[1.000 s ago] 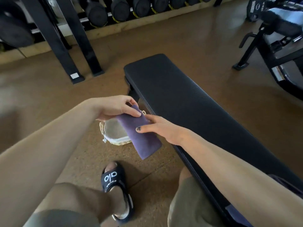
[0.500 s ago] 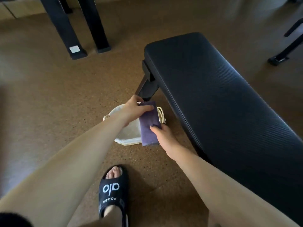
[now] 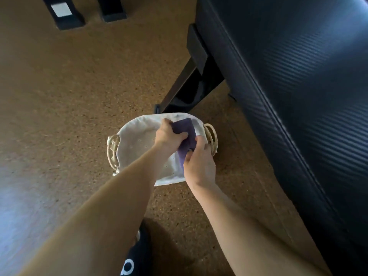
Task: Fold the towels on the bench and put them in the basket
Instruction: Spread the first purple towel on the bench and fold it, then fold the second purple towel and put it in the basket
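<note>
A folded purple towel (image 3: 184, 129) is inside the right part of a white cloth-lined basket (image 3: 137, 140) with rope handles, which stands on the floor. My left hand (image 3: 168, 135) grips the towel's left edge from above. My right hand (image 3: 199, 164) holds its near end, fingers curled on the cloth. The black padded bench (image 3: 298, 66) runs along the right side; no towel shows on the part in view.
The bench's black metal leg (image 3: 191, 82) stands just behind the basket. Two black rack feet (image 3: 65, 14) sit at the top left on the brown cork-like floor. My black sandal (image 3: 137, 257) is at the bottom edge below my left arm.
Both hands have carried the purple towel down from beside the bench into the basket. My head has dropped closer, so the basket looks larger.
</note>
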